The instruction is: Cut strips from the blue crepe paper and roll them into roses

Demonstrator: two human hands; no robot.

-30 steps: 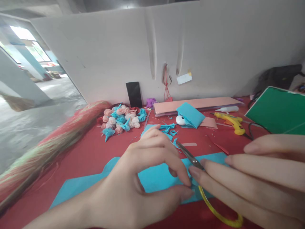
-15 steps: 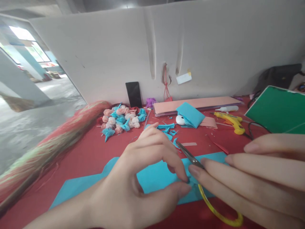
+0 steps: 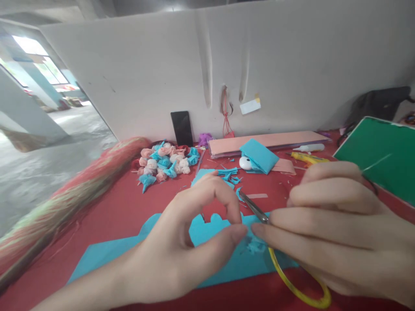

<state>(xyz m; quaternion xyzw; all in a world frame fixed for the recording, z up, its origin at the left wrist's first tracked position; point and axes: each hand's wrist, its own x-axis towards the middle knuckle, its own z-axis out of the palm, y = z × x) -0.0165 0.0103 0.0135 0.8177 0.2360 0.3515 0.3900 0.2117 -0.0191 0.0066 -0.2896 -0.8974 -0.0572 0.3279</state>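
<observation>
Head view, curved left hand (image 3: 165,250), metal-bladed scissors (image 3: 259,212), flat blue sheet (image 3: 223,273).

Blue paper (image 3: 207,235), yellow-handled scissors (image 3: 281,275), red tabletop (image 3: 123,211), green board (image 3: 372,140), blue rosettes (image 3: 164,162) (others pink or white)

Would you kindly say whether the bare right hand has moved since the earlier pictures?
Yes: the right hand shifted up and left, now hiding the handle of the yellow plastic glue gun.

Windows (image 3: 30,45) glare white at far left, while the outer edges look stretched.
</observation>
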